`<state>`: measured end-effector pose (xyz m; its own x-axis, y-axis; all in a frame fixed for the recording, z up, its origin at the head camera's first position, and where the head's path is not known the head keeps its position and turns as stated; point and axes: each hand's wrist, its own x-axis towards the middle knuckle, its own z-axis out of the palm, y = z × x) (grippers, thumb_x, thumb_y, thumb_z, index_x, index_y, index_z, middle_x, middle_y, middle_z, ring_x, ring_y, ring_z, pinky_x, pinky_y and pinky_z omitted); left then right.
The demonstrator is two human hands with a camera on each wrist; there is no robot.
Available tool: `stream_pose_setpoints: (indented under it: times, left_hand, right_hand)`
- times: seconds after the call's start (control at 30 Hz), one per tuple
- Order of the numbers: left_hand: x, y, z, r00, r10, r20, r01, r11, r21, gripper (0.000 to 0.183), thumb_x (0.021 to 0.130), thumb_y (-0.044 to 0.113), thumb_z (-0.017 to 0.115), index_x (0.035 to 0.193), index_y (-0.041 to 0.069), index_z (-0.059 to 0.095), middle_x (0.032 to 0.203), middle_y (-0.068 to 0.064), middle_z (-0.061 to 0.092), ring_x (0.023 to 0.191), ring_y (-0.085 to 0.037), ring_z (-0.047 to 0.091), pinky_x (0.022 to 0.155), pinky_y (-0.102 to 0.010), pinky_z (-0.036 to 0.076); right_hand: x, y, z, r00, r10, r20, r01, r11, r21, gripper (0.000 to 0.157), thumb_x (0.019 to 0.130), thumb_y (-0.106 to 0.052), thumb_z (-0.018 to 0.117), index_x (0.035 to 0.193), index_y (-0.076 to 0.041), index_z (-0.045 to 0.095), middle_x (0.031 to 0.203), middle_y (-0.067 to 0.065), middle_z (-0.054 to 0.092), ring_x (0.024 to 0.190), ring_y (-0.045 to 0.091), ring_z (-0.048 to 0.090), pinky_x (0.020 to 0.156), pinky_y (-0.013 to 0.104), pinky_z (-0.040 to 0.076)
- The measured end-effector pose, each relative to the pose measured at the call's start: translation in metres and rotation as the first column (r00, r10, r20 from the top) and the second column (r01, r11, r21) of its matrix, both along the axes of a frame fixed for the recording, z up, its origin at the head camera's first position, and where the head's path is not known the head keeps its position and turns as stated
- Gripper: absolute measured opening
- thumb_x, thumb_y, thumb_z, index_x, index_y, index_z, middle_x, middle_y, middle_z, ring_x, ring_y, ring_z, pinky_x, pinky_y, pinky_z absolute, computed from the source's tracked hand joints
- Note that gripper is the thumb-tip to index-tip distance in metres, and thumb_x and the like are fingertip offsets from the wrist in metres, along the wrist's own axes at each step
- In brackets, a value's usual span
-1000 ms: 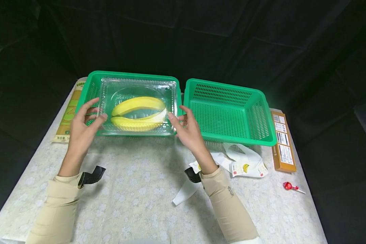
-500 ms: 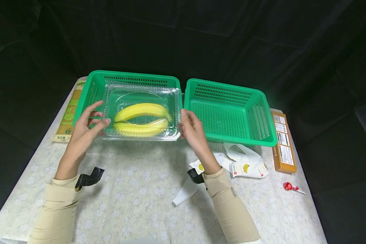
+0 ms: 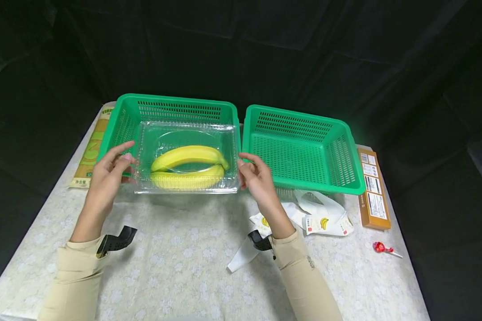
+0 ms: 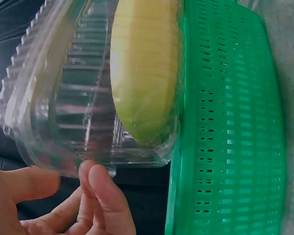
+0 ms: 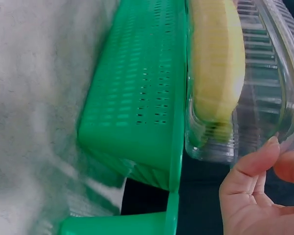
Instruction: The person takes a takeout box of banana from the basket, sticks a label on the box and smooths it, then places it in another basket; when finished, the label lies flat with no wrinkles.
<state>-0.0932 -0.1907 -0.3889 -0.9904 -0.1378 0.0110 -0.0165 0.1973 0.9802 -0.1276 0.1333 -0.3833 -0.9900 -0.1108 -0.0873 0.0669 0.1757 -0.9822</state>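
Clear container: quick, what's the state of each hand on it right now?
Left hand: holding the clear container at its left edge.
Right hand: holding it at its right edge, between thumb and finger.

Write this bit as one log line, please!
clear container: two bananas inside, over left green basket | left hand: holds left end | right hand: holds right end

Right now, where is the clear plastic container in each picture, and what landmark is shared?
Head: clear plastic container, left of centre.
Left wrist: clear plastic container, upper left.
Right wrist: clear plastic container, upper right.
Shared landmark: the left green basket, partly behind it, right of it, left of it, respectively.
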Motion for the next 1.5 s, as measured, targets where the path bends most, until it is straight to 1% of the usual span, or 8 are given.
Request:
stream_pose_setpoints:
  times: [0.2, 0.5, 0.77, 0.87, 0.97, 1.2, 1.37, 1.5]
  left_hand:
    - [0.002, -0.001, -0.002, 1.000, -0.005, -0.019, 0.007, 0.995, 0.095, 0.046, 0.103, 0.015, 0.055, 0.148, 0.009, 0.048, 0.085, 0.016, 0.062, 0.077, -0.004, 0.057, 0.062, -0.017, 0.052]
    - [0.002, -0.003, -0.005, 1.000, -0.014, 0.020, 0.011, 0.992, 0.129, 0.048, 0.102, 0.013, 0.057, 0.149, 0.010, 0.049, 0.083, 0.019, 0.062, 0.080, -0.003, 0.054, 0.064, -0.019, 0.048]
    - [-0.001, 0.002, -0.004, 0.999, 0.027, 0.023, -0.027, 0.999, 0.025, 0.047, 0.104, 0.024, 0.053, 0.149, 0.011, 0.049, 0.080, 0.017, 0.055, 0.080, -0.003, 0.054, 0.064, -0.017, 0.050]
    - [-0.002, 0.003, -0.004, 0.999, 0.034, 0.032, -0.036, 0.997, 0.069, 0.047, 0.103, 0.022, 0.055, 0.148, 0.010, 0.049, 0.079, 0.015, 0.056, 0.079, -0.003, 0.055, 0.063, -0.017, 0.050]
    - [0.000, 0.003, -0.005, 0.999, 0.034, 0.042, -0.038, 0.995, 0.095, 0.047, 0.103, 0.020, 0.057, 0.147, 0.009, 0.050, 0.078, 0.015, 0.056, 0.076, -0.004, 0.053, 0.063, -0.018, 0.047]
    - [0.011, 0.002, -0.006, 0.996, 0.045, 0.081, -0.052, 0.995, 0.081, 0.043, 0.103, 0.020, 0.056, 0.145, 0.012, 0.054, 0.078, 0.018, 0.057, 0.077, -0.002, 0.054, 0.064, -0.022, 0.045]
    - [0.013, 0.004, -0.006, 0.995, 0.043, 0.089, -0.054, 0.991, 0.124, 0.042, 0.102, 0.021, 0.058, 0.143, 0.012, 0.056, 0.077, 0.014, 0.058, 0.078, -0.004, 0.057, 0.063, -0.020, 0.049]
    - [0.012, 0.004, -0.007, 0.994, 0.048, 0.096, -0.058, 0.993, 0.105, 0.044, 0.102, 0.021, 0.058, 0.144, 0.010, 0.054, 0.076, 0.014, 0.056, 0.077, -0.003, 0.056, 0.063, -0.020, 0.049]
  right_hand:
    - [0.000, 0.003, -0.002, 1.000, -0.013, 0.012, 0.014, 1.000, -0.028, 0.036, 0.104, -0.026, 0.055, 0.136, -0.008, 0.057, 0.068, -0.005, 0.055, 0.056, 0.010, 0.050, 0.055, 0.024, 0.047]
    - [-0.002, 0.002, -0.005, 0.999, -0.022, 0.040, 0.024, 0.999, -0.033, 0.034, 0.104, -0.023, 0.055, 0.133, -0.007, 0.061, 0.069, -0.006, 0.055, 0.058, 0.009, 0.050, 0.056, 0.025, 0.047]
    - [-0.006, 0.003, -0.006, 0.999, -0.008, 0.038, 0.009, 0.999, -0.033, 0.035, 0.105, -0.030, 0.054, 0.133, -0.011, 0.061, 0.071, -0.003, 0.056, 0.061, 0.011, 0.052, 0.057, 0.025, 0.047]
    - [-0.008, 0.004, -0.007, 0.999, -0.008, 0.049, 0.010, 0.999, -0.038, 0.035, 0.104, -0.032, 0.054, 0.133, -0.013, 0.061, 0.072, -0.002, 0.056, 0.061, 0.013, 0.051, 0.058, 0.026, 0.046]
    - [-0.006, 0.003, -0.006, 0.999, -0.025, 0.047, 0.026, 0.999, -0.032, 0.034, 0.104, -0.029, 0.055, 0.132, -0.011, 0.062, 0.075, -0.003, 0.056, 0.063, 0.012, 0.051, 0.058, 0.025, 0.045]
    - [0.003, 0.002, -0.003, 0.999, -0.044, 0.009, 0.044, 0.999, 0.010, 0.032, 0.103, -0.024, 0.056, 0.128, -0.005, 0.063, 0.076, -0.003, 0.057, 0.063, 0.010, 0.053, 0.057, 0.023, 0.048]
    - [0.004, 0.004, -0.004, 0.999, -0.044, 0.001, 0.044, 0.999, 0.029, 0.034, 0.104, -0.029, 0.056, 0.130, -0.008, 0.063, 0.070, -0.003, 0.054, 0.060, 0.012, 0.051, 0.057, 0.026, 0.046]
    - [0.004, 0.004, -0.004, 0.999, -0.036, -0.002, 0.036, 0.999, 0.033, 0.034, 0.104, -0.031, 0.055, 0.129, -0.010, 0.064, 0.068, -0.002, 0.053, 0.059, 0.013, 0.050, 0.055, 0.025, 0.042]
